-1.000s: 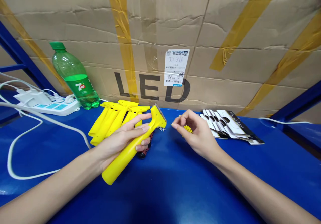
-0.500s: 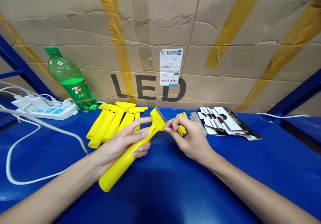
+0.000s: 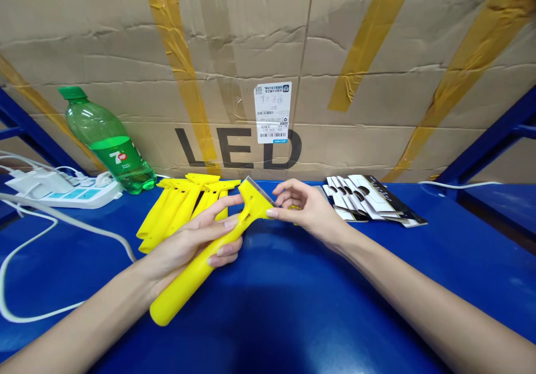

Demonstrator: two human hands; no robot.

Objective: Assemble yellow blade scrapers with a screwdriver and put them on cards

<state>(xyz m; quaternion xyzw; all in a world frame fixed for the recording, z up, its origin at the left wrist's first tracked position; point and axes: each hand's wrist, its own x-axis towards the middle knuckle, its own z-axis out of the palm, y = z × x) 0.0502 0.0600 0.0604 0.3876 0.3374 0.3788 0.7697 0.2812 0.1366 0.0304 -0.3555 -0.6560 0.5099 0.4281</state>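
- While the left hand [image 3: 184, 251] clenches a glossy yellow plastic scraper [image 3: 182, 287] above the blue table [image 3: 293, 312], its thin steel blade [image 3: 262, 191] points away.
- The right hand's [image 3: 312, 212] curled fingers [image 3: 273, 213] touch the scraper's head without gripping.
- Flat yellow scraper handles [image 3: 180, 209] lie heaped just behind.
- Black-and-white card packets [image 3: 364, 198] fan out rightward.
- A green 7up bottle [image 3: 109, 145] lies beside a white power strip [image 3: 71, 195].
- A taped cardboard carton [image 3: 234, 56] printed "LED" fills the back.
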